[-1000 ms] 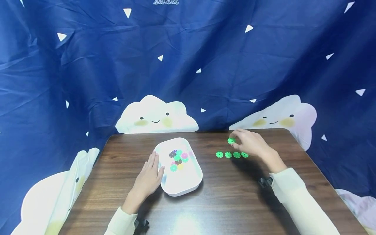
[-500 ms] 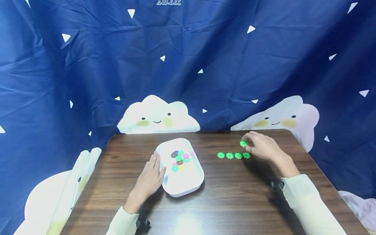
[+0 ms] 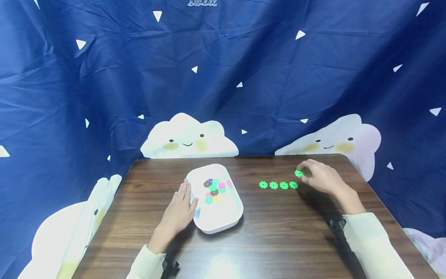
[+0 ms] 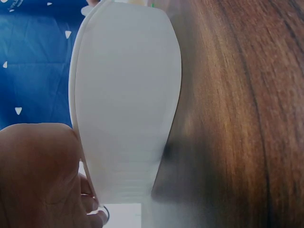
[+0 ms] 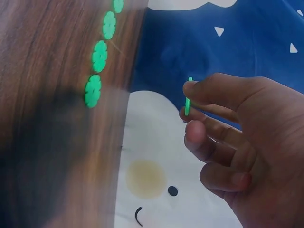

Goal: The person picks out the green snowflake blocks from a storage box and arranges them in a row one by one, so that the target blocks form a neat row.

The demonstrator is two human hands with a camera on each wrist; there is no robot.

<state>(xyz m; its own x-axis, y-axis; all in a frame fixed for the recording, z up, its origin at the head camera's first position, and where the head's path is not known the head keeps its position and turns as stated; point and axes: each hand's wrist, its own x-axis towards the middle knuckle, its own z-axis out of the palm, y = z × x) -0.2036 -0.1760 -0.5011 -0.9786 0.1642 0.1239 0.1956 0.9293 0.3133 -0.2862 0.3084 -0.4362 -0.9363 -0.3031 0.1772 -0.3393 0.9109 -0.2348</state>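
Note:
My right hand (image 3: 322,177) pinches a green snowflake building disc (image 3: 299,173) between thumb and fingers. In the right wrist view this disc (image 5: 188,96) is seen edge-on, raised off the table. A row of several matching green discs (image 3: 273,185) lies on the table, just left of and nearer than the held one. My left hand (image 3: 178,211) rests with straight fingers along the left rim of a white tray (image 3: 212,226). In the left wrist view the tray's outer wall (image 4: 128,95) fills the middle, the hand (image 4: 40,171) beside its rim.
Inside the tray lies a small heap of coloured discs (image 3: 214,192): green, pink, brown, purple and yellow. The brown wooden table (image 3: 271,240) ends at the back against a blue curtain (image 3: 223,77) printed with white clouds and triangles.
My right hand has moved rightward with the green disc, from above the row to beyond its right end. The left hand stays on the tray, and the head view has shifted slightly.

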